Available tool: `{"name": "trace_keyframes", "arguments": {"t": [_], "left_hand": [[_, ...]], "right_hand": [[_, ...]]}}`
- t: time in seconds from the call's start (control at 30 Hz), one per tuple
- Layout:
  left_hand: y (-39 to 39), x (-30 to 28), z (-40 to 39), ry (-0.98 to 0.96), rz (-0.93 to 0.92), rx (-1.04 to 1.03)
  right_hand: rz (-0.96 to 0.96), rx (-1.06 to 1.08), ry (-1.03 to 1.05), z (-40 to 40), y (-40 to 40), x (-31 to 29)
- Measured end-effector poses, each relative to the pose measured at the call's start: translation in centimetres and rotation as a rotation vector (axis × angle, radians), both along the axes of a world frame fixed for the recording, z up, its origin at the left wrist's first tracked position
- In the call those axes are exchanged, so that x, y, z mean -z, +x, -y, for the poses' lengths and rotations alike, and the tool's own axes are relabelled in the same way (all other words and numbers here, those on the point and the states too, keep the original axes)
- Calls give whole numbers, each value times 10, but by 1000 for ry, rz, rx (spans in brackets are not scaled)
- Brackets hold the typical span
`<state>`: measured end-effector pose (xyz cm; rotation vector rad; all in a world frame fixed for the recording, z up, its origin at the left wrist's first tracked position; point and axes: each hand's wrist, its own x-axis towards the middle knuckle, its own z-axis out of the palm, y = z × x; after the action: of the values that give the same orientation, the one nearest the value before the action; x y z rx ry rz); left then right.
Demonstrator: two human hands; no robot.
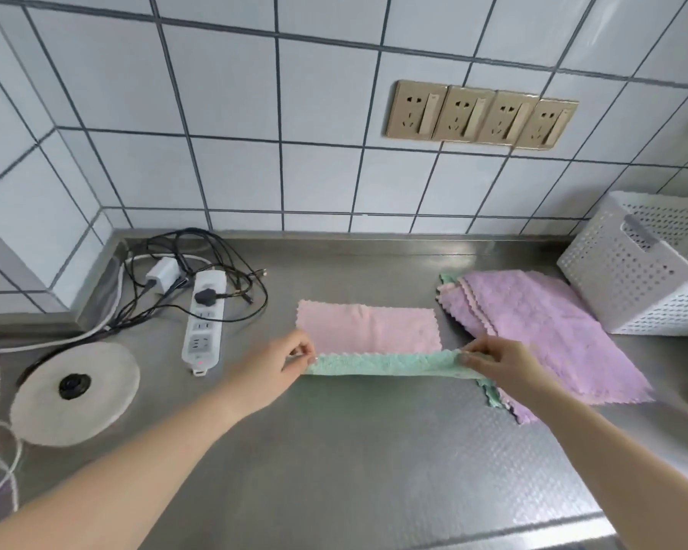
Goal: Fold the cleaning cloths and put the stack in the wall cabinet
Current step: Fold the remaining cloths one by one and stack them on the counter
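The green cloth [386, 366] is pinched at its ends by the left hand [285, 359] and right hand [497, 361], stretched taut for a clean fold; beyond, the folded pink cloth [368, 325] is laid flat, the unfolded pile [541, 323] waiting alongside.

- Steel counter [334, 450].
- Pink cloth [368, 325] at its middle.
- Left of it: power strip [204, 317], round base [74, 393].
- Right of it: cloth pile [541, 323], then basket [636, 271].
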<state>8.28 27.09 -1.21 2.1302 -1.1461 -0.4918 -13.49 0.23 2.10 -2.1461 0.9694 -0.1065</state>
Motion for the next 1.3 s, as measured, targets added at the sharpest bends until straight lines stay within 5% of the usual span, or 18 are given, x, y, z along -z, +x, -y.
{"name": "trace_keyframes", "arguments": {"t": [0.17,0.4,0.83,1.3], "left_hand": [[-45,32,6,74,-105,-204],[-85,69,21,22,-105,-481],[-102,106,15,-94,206,-445],[-217,108,-35,-315,136,-404]], "right_hand": [[-87,-258,48,36,4,36],[18,-335,207,67,12,79],[74,-466,-181,52,-16,121],[259,-367,-208,6,-143,132]]}}
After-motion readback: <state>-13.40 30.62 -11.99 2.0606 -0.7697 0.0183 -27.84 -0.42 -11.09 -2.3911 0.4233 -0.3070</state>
